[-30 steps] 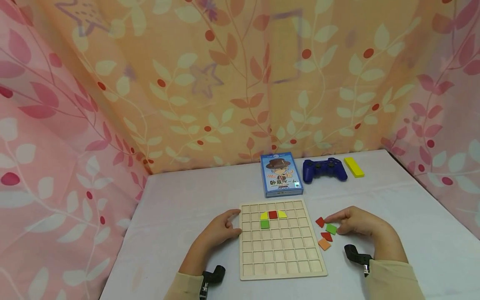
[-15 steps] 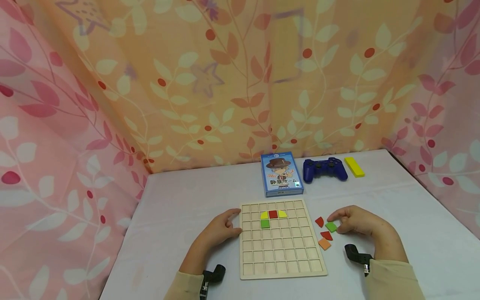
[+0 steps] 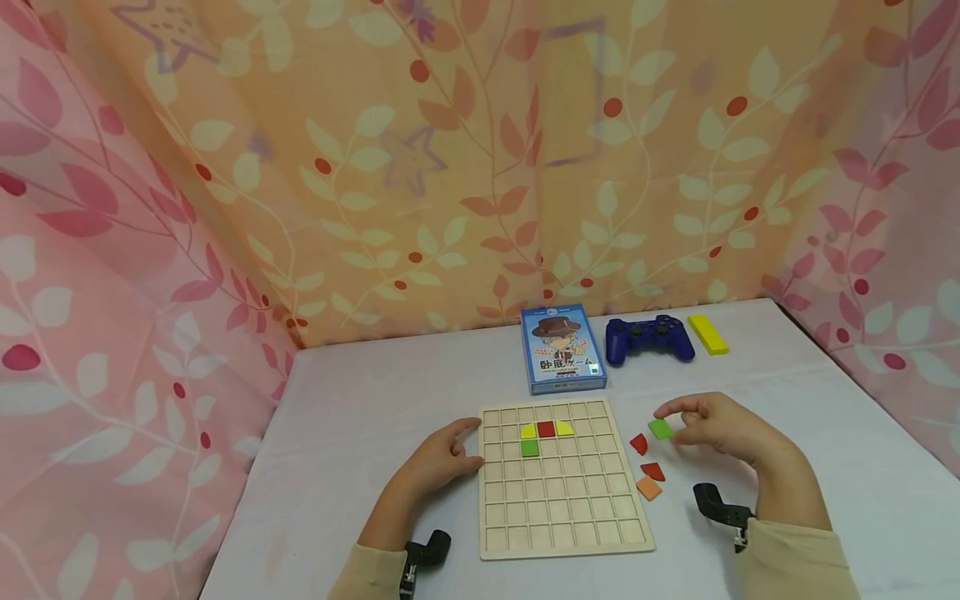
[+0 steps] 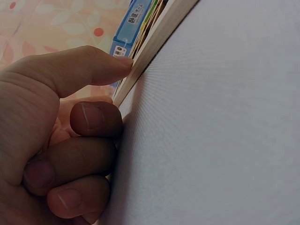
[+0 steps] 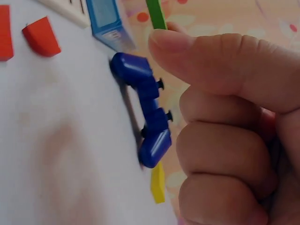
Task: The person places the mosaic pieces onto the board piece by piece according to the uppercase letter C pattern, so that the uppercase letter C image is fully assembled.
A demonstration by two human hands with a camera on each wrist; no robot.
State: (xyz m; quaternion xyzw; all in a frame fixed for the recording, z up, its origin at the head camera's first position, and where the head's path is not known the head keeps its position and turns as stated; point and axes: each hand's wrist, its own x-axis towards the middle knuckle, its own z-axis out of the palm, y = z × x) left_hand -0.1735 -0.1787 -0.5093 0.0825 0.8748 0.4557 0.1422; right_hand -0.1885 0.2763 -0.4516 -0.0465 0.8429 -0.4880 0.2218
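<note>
My right hand (image 3: 723,429) pinches a green square tile (image 3: 660,428) between thumb and fingertip, to the right of the board. In the right wrist view the tile (image 5: 156,14) stands off the table, its edge showing above the thumb. My left hand (image 3: 438,458) rests its thumb and index finger against the left edge of a wooden grid board (image 3: 555,500); the left wrist view shows the other fingers folded. On the board lie a red square (image 3: 545,429) between two yellow rounded tiles (image 3: 564,428) and a green square (image 3: 530,448) under the left one.
Two red rounded tiles (image 3: 653,472) and an orange square (image 3: 649,487) lie beside the board's right edge. Behind it stand a blue game box (image 3: 564,350), a blue game controller (image 3: 649,341) and a yellow block (image 3: 708,334). A patterned curtain (image 3: 465,208) backs the table.
My right hand has taken the green square from among the loose tiles and moved it up and away from the red ones. The left hand and board have stayed put.
</note>
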